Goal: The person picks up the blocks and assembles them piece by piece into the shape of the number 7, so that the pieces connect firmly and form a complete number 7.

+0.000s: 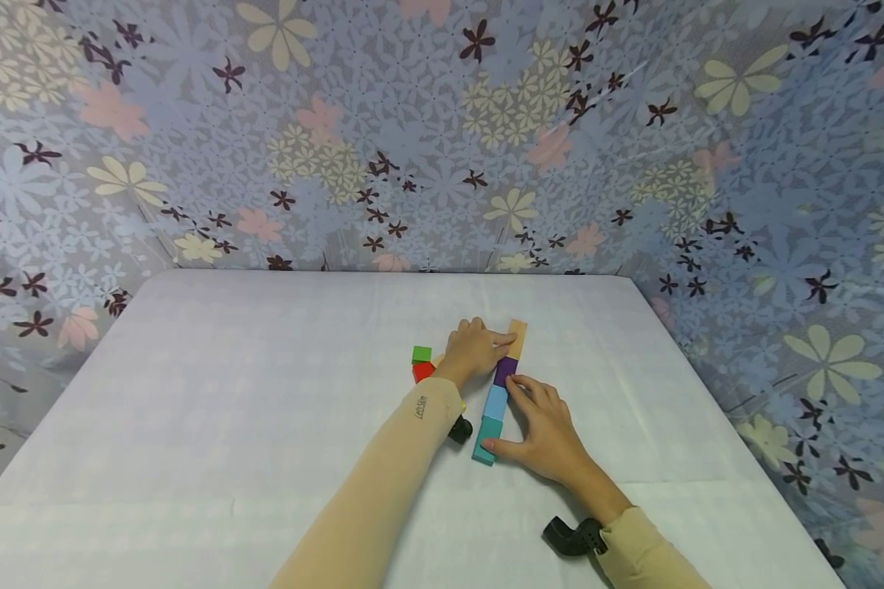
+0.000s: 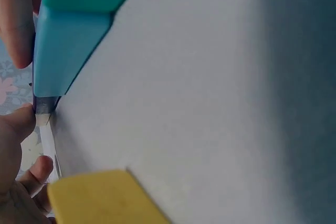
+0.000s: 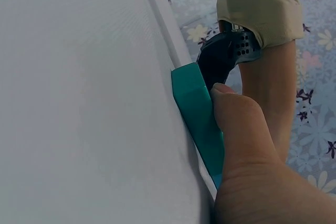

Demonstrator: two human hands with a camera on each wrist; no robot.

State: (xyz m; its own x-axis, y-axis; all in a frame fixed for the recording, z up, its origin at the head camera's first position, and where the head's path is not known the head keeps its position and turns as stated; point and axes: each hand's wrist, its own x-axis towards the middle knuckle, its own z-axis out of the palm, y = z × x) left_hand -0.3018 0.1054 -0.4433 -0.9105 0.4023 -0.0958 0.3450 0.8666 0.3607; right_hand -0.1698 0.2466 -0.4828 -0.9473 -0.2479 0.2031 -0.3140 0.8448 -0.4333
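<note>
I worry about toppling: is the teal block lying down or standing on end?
Lying down: the teal block's long side runs along the table, in line with the light-blue block.

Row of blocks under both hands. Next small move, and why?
I'd probably have the left hand press the tan block lightly toward the purple one. The left hand is already at tan, the row's far end, while the right hand touches teal at the near end and could brace it. Seam tightness is hard to tell.
</note>
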